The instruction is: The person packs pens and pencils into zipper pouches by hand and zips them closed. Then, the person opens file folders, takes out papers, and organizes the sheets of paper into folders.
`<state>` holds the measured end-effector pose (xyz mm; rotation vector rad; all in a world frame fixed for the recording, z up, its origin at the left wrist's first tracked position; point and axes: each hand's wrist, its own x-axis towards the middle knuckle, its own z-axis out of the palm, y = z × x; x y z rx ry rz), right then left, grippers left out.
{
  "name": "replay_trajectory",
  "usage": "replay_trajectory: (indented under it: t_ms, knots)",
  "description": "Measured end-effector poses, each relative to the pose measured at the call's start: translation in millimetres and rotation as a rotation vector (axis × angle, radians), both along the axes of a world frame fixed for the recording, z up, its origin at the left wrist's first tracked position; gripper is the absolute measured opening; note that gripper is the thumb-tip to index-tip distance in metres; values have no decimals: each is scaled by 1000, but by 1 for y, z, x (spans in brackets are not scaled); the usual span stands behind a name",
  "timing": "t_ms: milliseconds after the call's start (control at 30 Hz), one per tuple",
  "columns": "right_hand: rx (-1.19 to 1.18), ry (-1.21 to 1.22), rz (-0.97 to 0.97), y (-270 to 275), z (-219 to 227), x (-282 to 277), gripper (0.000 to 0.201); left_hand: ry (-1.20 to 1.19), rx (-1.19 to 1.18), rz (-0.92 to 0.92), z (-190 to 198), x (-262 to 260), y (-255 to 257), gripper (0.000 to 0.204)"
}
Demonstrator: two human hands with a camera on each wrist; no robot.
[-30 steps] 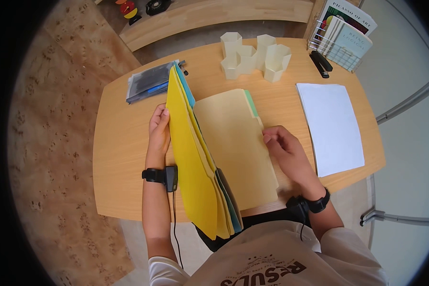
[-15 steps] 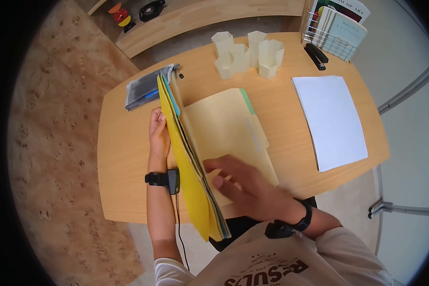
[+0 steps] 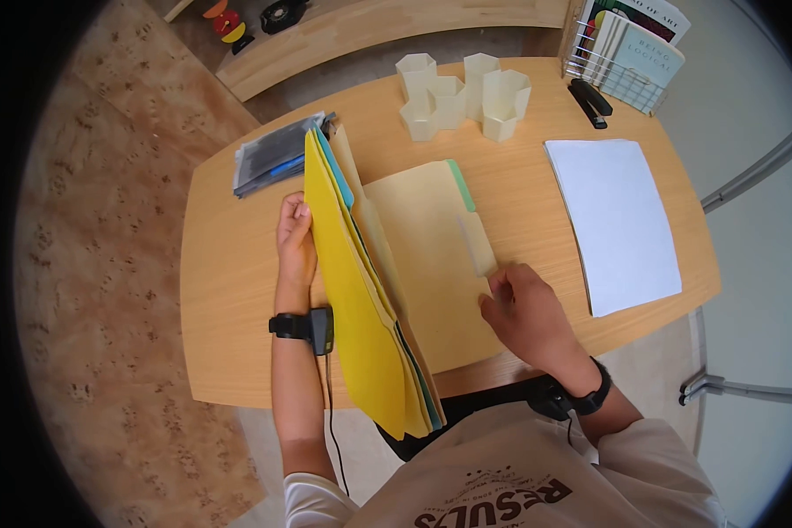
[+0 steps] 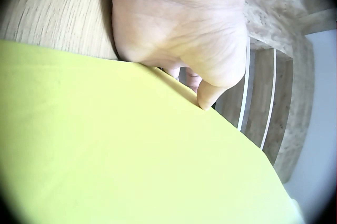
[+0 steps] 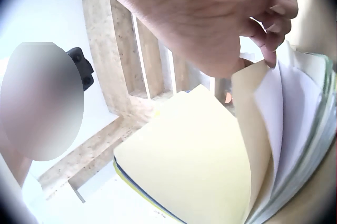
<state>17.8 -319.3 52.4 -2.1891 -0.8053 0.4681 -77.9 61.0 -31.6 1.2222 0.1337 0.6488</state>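
Note:
My left hand [image 3: 295, 242] grips the left edge of a stack of file folders held on edge, with a yellow folder [image 3: 352, 290] outermost. In the left wrist view the thumb presses on the yellow face [image 4: 116, 145] and the fingers go behind it. Blue and manila folders show inside the stack. To its right a manila folder [image 3: 431, 264] with a green label strip [image 3: 460, 187] lies on the table. My right hand [image 3: 537, 321] pinches that folder's right edge. In the right wrist view, white sheets [image 5: 300, 92] show beside the pinched manila flap [image 5: 253, 98].
A pile of white paper [image 3: 614, 224] lies at the right, with a black stapler [image 3: 591, 103] behind it. Hexagonal cream holders [image 3: 449, 101] stand at the back, near a wire rack [image 3: 614, 81] of books. Dark zip pouches [image 3: 277, 157] lie at the back left.
My right hand swept left to the stack, then back to the manila folder's right edge. A manila flap now stands against the stack's inner side. My left hand keeps its grip.

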Motion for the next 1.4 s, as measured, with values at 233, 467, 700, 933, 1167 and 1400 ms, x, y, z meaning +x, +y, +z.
replay_trajectory:
  t_ms: [233,467,700,933,1167,1400]
  knots:
    - [551,650,308,19,27,-21,55,-5,23,52,3,3,-3,25]
    - [649,539,440,44,56,-49,71,95,-55,85,31,-1,-26,35]
    - [632,504,594,55,57,-58,78,117,-158,99,3,-6,-3,37]
    - [662,459,591,58,57,-55,80,-81,-90,-63,11,-7,-8,25]
    - [706,485,488,50,43,-53,65,-60,-479,96,11,-2,-20,24]
    - [357,367,35,18,4,-17,48,-159,-391,-33,7,-4,-24,27]
